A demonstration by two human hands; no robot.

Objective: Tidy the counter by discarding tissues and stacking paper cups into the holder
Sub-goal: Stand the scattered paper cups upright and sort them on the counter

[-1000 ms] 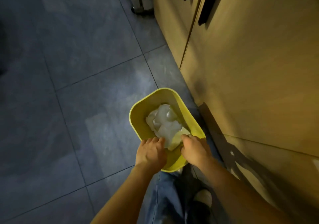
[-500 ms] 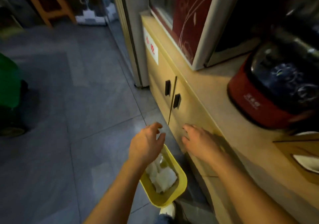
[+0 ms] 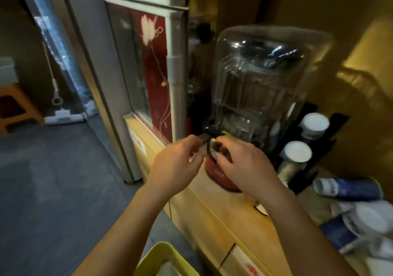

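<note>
My left hand (image 3: 176, 163) and my right hand (image 3: 240, 165) hover side by side above the wooden counter (image 3: 229, 222), fingers loosely curled, nothing in either. Blue-and-white paper cups (image 3: 348, 188) lie on their sides at the counter's right end, with more cups (image 3: 365, 227) in front of them. A black cup holder (image 3: 323, 146) beside the dispenser carries two stacks of cups (image 3: 296, 153). On the floor at the bottom edge stands a yellow bin (image 3: 156, 258) with white tissue (image 3: 168, 269) inside.
A water dispenser with a clear bottle (image 3: 255, 84) and a red base (image 3: 221, 180) stands just behind my hands. A tall cabinet with a red flowered door (image 3: 153, 63) rises to the left of it. A mop (image 3: 57, 101) and an orange stool (image 3: 14, 108) stand far left.
Both hands have left the yellow bin on the floor and risen to counter height in front of the dispenser. The view has swung up from the floor to the counter.
</note>
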